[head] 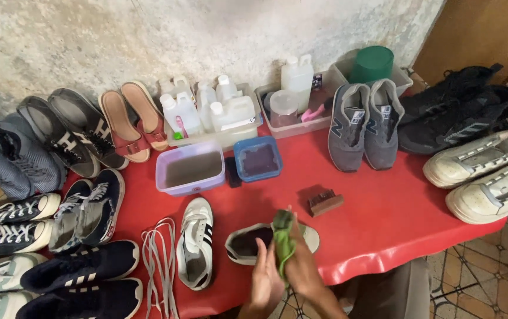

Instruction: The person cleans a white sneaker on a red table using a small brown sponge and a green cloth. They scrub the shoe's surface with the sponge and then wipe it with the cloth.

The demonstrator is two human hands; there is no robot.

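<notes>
I see a red table that fills most of the view, its left part hidden under rows of shoes and its near edge dropping out of the bottom of the frame. At the right edge two black trainers and two white trainers run out of view, so I cannot see them whole. A grey pair stands toward the far edge, in front of a tray of white bottles and a green cup. More white bottles crowd a second tray at the far edge. Toward the middle sit a lilac tub and a blue tub, both holding murky liquid. A white shoe with dark stripes and loose laces lie by the near edge.

At the near edge my left hand and right hand meet over a small white shoe, hiding most of it. Both hands' fingers close around a green cloth, bunched so I cannot make out its shape. A brown brush lies just beyond, apart from my hands.
</notes>
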